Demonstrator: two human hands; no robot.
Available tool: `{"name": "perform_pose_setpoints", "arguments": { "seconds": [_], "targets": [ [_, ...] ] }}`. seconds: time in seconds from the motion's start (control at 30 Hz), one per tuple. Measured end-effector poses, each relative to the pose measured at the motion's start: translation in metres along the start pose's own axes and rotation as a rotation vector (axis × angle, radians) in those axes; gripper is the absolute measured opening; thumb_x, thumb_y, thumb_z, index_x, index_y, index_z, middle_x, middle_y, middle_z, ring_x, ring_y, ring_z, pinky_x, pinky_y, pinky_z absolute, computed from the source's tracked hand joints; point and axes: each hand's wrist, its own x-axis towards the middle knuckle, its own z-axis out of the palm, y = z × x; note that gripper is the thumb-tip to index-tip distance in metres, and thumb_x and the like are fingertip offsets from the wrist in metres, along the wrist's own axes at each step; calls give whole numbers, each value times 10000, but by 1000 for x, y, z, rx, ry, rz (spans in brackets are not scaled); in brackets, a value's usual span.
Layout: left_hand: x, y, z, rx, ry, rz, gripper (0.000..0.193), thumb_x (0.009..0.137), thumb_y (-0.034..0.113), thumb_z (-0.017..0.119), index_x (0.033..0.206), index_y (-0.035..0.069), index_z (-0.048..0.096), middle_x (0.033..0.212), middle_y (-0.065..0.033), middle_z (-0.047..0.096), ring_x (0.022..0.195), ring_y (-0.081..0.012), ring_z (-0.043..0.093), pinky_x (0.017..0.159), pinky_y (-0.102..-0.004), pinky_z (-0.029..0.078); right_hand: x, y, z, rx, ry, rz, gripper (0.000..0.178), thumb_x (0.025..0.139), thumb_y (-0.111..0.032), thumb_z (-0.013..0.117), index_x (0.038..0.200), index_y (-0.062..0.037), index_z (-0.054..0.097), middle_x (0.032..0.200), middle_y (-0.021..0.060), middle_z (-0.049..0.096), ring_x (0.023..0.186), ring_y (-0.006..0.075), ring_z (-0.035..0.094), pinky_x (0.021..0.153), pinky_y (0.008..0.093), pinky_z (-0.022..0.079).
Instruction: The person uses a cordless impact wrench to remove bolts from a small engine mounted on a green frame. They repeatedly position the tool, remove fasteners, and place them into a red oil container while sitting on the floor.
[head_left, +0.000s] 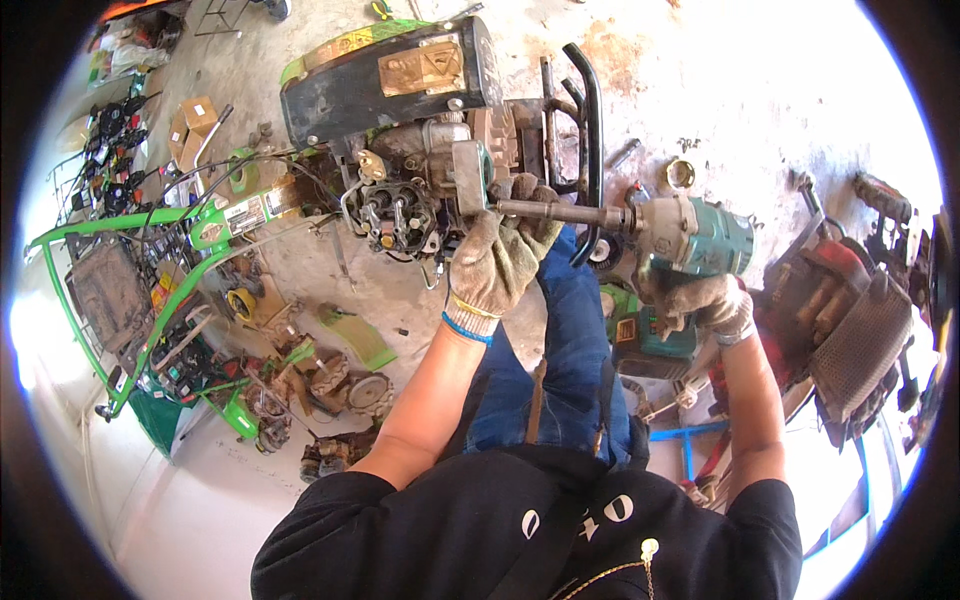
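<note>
My right hand (705,303), in a work glove, grips the handle of a green cordless impact wrench (708,238). A long steel extension bar (562,211) runs left from its nose. My left hand (497,262), gloved too, is closed around the bar's far end, with the thumb below and fingers above. That end meets a grey metal part (468,172) with an oval opening, beside the engine (425,150); the exact contact is hidden by my left hand. Left of it, the engine's rocker arms (392,212) lie exposed. The wrench's battery (660,335) hangs below my right hand.
A black bent-tube bar (590,130) rises right of the engine. A green frame (150,350) stands at left, with gears and dirty machine parts (330,385) on the floor. A red machine (815,300) sits at right. A ring-shaped part (680,174) lies beyond the wrench.
</note>
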Motion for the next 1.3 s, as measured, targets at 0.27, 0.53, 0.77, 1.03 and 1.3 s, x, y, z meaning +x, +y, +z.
{"name": "perform_pose_setpoints", "arguments": {
  "seconds": [0.27, 0.53, 0.77, 1.03, 1.3],
  "targets": [
    [1, -4, -1, -62, -121, 6, 395, 903, 123, 662, 1280, 47, 571, 1296, -118, 606, 1287, -303, 494, 1162, -537, 314, -6, -11, 6, 174, -37, 64, 417, 665, -81, 765, 993, 108, 589, 709, 163, 614, 506, 266, 614, 477, 399, 568],
    [5, -13, -1, -37, -109, 42, 305, 931, 147, 636, 1201, 32, 555, 1247, -136, 576, 1246, -323, 518, 1118, -542, 399, -12, -1, -6, 98, -19, 70, 596, 632, -71, 776, 1165, 84, 559, 815, 162, 632, 544, 271, 609, 506, 366, 554],
    [2, -24, -14, -38, 33, -82, 224, 955, 44, 567, 1177, 30, 597, 1196, -162, 623, 1167, -322, 596, 1020, -521, 510, -43, 17, -18, 89, 52, 32, 507, 635, -65, 720, 1068, 135, 548, 648, 168, 575, 459, 282, 545, 482, 413, 517],
    [-29, -5, -58, 237, 117, -241, 164, 935, -7, 587, 1089, -9, 643, 1062, -137, 679, 965, -256, 684, 902, -390, 590, -74, 64, 41, 127, 267, -33, 526, 648, -83, 704, 1101, 112, 521, 599, 105, 525, 465, 243, 512, 525, 393, 517],
    [-103, 74, -112, 417, 96, -252, 257, 995, 179, 550, 1154, -14, 610, 1078, -122, 670, 988, -248, 666, 897, -418, 558, -68, 139, 129, 139, 342, -111, 522, 670, -31, 673, 1161, 84, 535, 661, 72, 532, 508, 208, 516, 563, 404, 535]
  ]
}}
